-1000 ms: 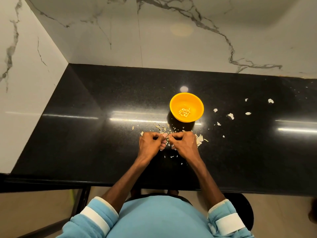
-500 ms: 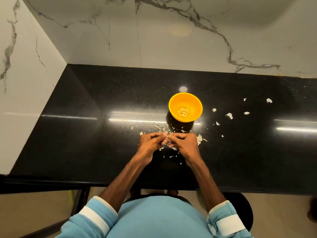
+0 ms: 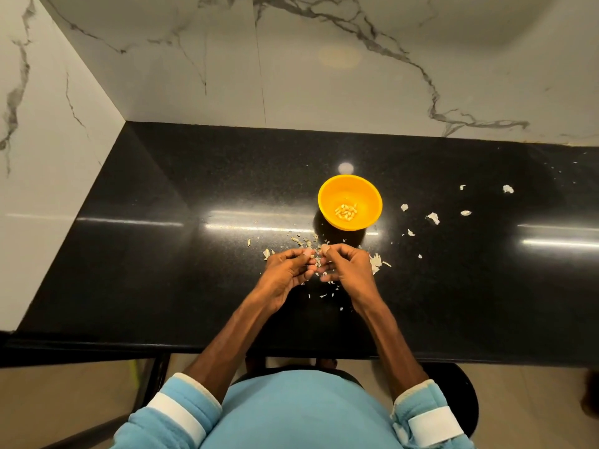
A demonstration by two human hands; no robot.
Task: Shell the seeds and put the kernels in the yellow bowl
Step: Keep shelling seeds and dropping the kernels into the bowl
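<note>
left hand (image 3: pixel 288 273) + right hand (image 3: pixel 346 270): grip pinched together on seed, too small to make out | seed: likely light, brittle, slippery; pinch by its edges | yellow bowl (image 3: pixel 368 197): near

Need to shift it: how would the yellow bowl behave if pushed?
The yellow bowl looks plastic and holds few kernels, so probably light. On the glossy counter it would likely slide. Its base seems narrower than the rim, so a high push might tip it.
</note>
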